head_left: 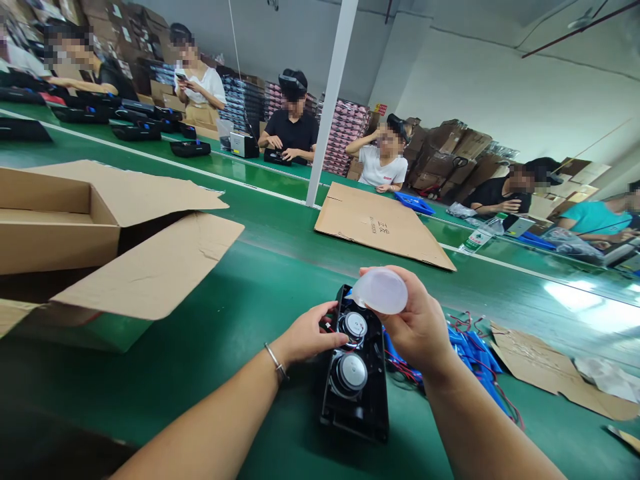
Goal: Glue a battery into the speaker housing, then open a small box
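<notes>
A black speaker housing lies on the green table in front of me, its inside facing up. Two round silver speaker drivers sit in it, one behind the other. My left hand grips the housing's left edge, with the thumb reaching over the inside by the farther driver. Wrapped in my right hand is a translucent white squeeze bottle, tilted over the far end of the housing. Its round base faces me, and its narrow tip points left toward the housing. Whether the tip touches anything I cannot tell.
Blue packs with red wires lie right of the housing. An open cardboard box stands left; a flat cardboard sheet lies ahead. Torn cardboard is at right. A water bottle and several people are across the line.
</notes>
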`<state>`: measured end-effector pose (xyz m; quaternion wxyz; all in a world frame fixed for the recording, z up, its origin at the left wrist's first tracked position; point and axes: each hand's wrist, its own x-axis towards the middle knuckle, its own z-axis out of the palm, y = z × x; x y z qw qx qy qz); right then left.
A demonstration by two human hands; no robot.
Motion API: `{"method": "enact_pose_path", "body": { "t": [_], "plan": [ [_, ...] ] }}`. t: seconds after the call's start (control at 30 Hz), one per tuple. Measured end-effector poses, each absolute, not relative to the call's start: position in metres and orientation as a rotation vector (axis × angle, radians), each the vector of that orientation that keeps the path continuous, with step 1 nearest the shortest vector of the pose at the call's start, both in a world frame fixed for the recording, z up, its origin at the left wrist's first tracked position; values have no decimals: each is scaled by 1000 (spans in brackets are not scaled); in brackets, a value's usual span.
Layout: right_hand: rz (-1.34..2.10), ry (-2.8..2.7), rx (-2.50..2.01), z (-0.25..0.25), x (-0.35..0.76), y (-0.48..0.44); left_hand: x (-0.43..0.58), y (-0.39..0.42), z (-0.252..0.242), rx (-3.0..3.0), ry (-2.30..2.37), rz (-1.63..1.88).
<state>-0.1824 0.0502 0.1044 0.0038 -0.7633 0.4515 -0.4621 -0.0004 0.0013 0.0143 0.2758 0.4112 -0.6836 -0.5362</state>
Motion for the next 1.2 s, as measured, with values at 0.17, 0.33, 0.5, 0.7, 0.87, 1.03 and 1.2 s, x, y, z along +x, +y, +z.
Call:
{"method": "enact_pose_path", "body": {
  "t": [0.17, 0.33, 0.5, 0.7, 0.87, 1.03, 1.2],
  "plan": [
    [-1442, 1410, -2436, 104, -182, 48, 0, 1, 13, 1094, -1840, -1433],
    [-1441, 1386, -2460, 107, -181, 50, 0, 2, 15, 1105, -1847, -1426],
    [-1429, 1395, -2461, 108, -180, 51, 0, 2, 16, 1115, -1847, -1426],
    [-1425, 1363, -2466, 107, -179, 49, -1, 2, 15, 1108, -1841, -1430],
    [-1426, 1359, -2457, 106, -178, 50, 0, 3, 17, 1105, -1833, -1435],
    [-1412, 1387, -2436, 106, -180, 53, 0, 2, 18, 1108, -1836, -1438],
    [-1424, 1390, -2435, 104, -183, 56, -1, 3, 18, 1100, -1828, -1446]
  ]
}}
